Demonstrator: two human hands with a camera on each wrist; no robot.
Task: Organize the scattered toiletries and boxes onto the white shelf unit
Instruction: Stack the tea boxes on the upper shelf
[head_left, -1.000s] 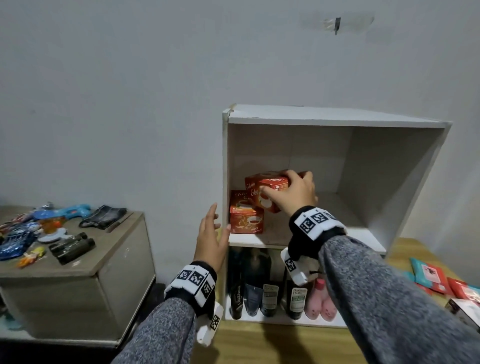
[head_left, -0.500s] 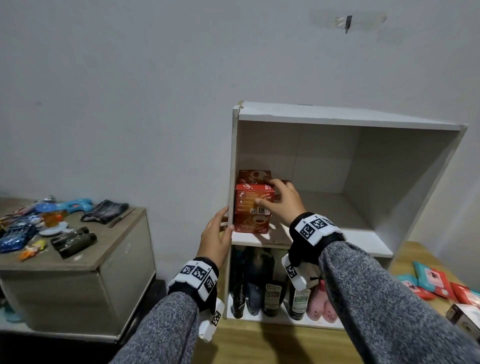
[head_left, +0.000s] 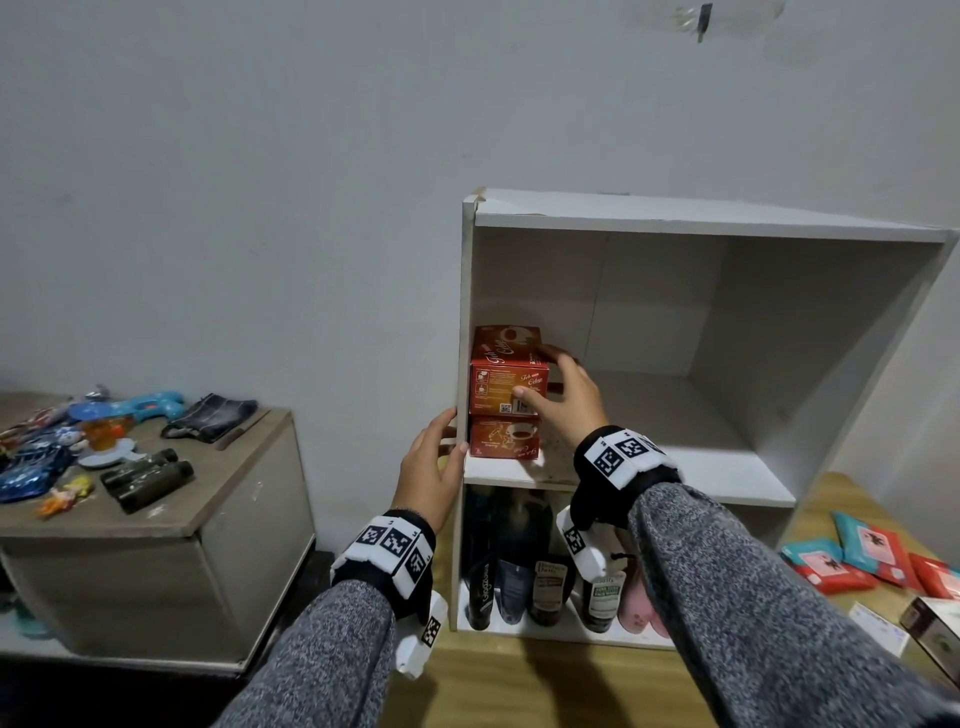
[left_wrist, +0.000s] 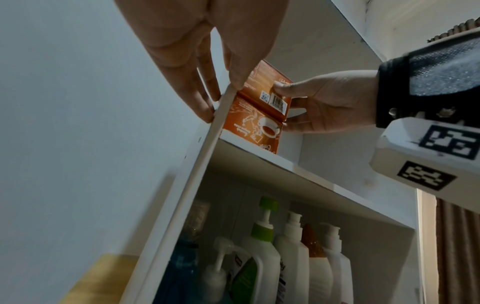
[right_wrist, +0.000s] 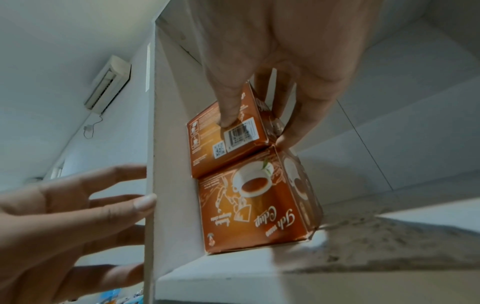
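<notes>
Boxes first: two red tea boxes sit stacked in the upper compartment of the white shelf unit (head_left: 675, 218), tucked hard against its left wall. The upper tea box (head_left: 508, 382) rests on the lower tea box (head_left: 504, 437), and the right hand (head_left: 563, 402) has it in a grip, thumb pressed on the front face by the barcode, fingers wrapped round the right side toward the back. The right wrist view shows that thumb (right_wrist: 230, 107) flat on the label side, the lower box's teacup picture just beneath. Left hand (head_left: 431, 467) is out at the cabinet's left edge, fingers straight and spread, fingertips (left_wrist: 205, 109) touching the front edge of the side panel, holding nothing. Down in the lower compartment, pump bottles (left_wrist: 285, 257) and dark bottles stand packed in a row. Off to the right on the wooden table (head_left: 519, 686), red and teal packets (head_left: 857, 556) lie scattered, well apart from the shelf.
</notes>
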